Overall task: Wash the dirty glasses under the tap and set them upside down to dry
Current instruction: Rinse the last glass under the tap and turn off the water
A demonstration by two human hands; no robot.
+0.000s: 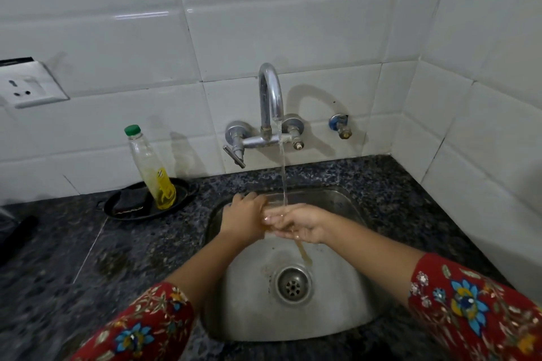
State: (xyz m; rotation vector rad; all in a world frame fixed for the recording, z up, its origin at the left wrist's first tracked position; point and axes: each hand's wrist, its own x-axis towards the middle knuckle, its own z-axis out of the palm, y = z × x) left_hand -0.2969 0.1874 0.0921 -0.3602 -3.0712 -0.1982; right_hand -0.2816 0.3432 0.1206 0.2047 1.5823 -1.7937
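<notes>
Nearest, at 7 and 5 o'clock, red flowered sleeves [469,308], cut off by the lower edge. Between the forearms, the steel sink [337,316], bowl open down to the drain [292,284], near rim out of sight below the arms. Just past the drain, a thin brownish trickle [305,255] falling from the hands. At centre, above the sink, left hand [243,220] curled round the glass [274,214] from 9 o'clock, right hand [302,227] wrapped on it from 3 o'clock, fingers bent over it; glass clear, mostly hidden by fingers, tilt hard to judge. Water stream [283,173] dropping onto it from the tap [271,97] at 12 o'clock, lever jutting out low on the tap's left. Speckled dark counter [88,243] all round the sink, wide at 9 o'clock, narrow at 3 o'clock against the tiled wall [484,126]. At 10 o'clock, a black dish [183,189] with a dark scrubber [130,199] and a green-capped bottle [151,170] of yellow liquid. At the left edge, a blurred dark object [17,234], cut off. Farther, a wall socket [26,85] at 10 o'clock, a small valve [340,125] right of the tap.
</notes>
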